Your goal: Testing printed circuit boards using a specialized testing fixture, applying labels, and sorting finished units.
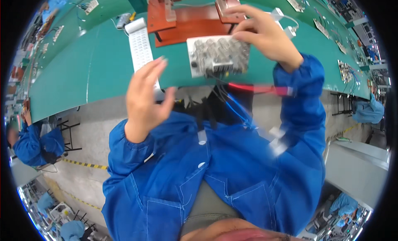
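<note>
A white circuit board with several bulky parts under clear covering lies near the table's front edge, slightly blurred. Red and blue wires hang from it past the edge. My right hand is over its far right corner, index finger stretched toward the red-brown fixture and the other fingers bent and apart. Whether a fingertip touches the board cannot be made out. My left hand is raised left of the board, fingers and thumb spread, holding nothing. Beside it runs a strip of white printed labels.
The green table curves across the view. White connectors on a cable lie right of the fixture. More wired boards lie along the right side. A person in blue sits at the far left. Grey metal housing stands at the right.
</note>
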Action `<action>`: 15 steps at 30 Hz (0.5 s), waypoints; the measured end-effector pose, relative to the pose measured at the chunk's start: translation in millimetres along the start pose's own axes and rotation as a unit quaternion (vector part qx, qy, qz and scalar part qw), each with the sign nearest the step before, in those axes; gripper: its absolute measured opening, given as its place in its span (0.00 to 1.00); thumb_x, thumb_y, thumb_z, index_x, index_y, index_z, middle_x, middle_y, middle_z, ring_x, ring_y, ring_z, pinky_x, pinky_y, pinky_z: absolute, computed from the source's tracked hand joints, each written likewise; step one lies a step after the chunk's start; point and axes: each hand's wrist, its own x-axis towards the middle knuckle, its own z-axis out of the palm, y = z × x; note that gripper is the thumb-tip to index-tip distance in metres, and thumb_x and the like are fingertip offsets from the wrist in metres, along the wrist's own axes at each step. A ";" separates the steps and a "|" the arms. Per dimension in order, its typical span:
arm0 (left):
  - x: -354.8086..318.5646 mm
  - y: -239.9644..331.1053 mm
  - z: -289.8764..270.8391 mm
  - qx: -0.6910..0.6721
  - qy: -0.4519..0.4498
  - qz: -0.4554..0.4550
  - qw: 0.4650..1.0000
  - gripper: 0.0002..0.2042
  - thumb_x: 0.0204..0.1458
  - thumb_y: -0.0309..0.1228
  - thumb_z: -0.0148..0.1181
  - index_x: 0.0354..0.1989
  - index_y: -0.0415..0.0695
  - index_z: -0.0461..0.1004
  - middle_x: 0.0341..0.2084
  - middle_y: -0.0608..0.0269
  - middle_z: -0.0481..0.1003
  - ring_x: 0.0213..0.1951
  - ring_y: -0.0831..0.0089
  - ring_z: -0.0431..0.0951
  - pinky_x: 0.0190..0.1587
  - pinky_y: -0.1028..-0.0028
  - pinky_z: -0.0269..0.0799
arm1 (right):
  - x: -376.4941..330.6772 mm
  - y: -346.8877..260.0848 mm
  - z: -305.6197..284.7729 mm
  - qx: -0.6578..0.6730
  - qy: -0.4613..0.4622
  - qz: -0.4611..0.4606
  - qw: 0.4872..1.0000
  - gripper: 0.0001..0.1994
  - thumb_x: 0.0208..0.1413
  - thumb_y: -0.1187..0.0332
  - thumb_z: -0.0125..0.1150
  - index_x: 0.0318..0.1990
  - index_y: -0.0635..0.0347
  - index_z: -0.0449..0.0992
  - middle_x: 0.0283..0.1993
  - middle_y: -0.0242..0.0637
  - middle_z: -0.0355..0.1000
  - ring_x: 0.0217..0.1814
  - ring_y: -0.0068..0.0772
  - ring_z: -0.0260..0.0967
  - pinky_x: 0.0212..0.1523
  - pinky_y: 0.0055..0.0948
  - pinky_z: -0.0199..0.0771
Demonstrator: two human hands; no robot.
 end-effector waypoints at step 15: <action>-0.6 -6.6 88.3 -0.082 -0.290 -0.040 0.953 0.47 0.34 0.38 0.77 0.67 0.40 0.61 0.64 0.52 0.66 0.68 0.55 0.61 0.69 0.54 0.57 | -72.4 101.7 33.6 0.093 0.056 0.159 0.981 0.05 0.52 0.74 0.67 0.37 0.62 0.81 0.49 0.38 0.74 0.50 0.32 0.72 0.50 0.33 0.73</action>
